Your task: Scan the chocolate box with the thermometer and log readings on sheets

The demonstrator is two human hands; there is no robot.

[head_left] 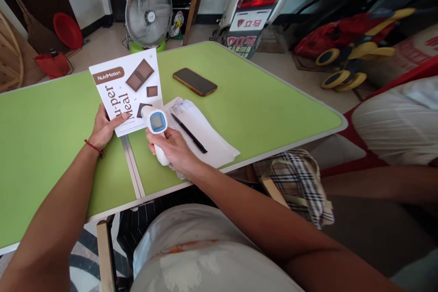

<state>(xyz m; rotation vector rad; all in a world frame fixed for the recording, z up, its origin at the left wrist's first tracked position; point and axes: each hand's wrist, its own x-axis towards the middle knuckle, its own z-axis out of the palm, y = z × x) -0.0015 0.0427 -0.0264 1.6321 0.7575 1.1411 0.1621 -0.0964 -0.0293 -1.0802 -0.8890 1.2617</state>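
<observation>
My left hand (104, 127) grips the lower left edge of a white box (119, 73) printed with "NutriMotion" and pictures of brown chocolate squares, its thumb across the front. In my right hand (173, 146) is a white infrared thermometer (162, 153) with a blue-rimmed screen facing me. Its far end points at the box's lower right corner; whether they touch I cannot tell. Just right of the thermometer, a black pen (189, 133) lies on white sheets of paper (212, 146). A dark phone (195, 81) with a brown case rests farther back.
A green folding table (267, 105) has a seam near my hands. Beyond it stand a metal fan (148, 11) and a white electric scooter (260, 0). At right sit another person (397, 118) in light clothes and a plaid bag (294, 178) below the edge.
</observation>
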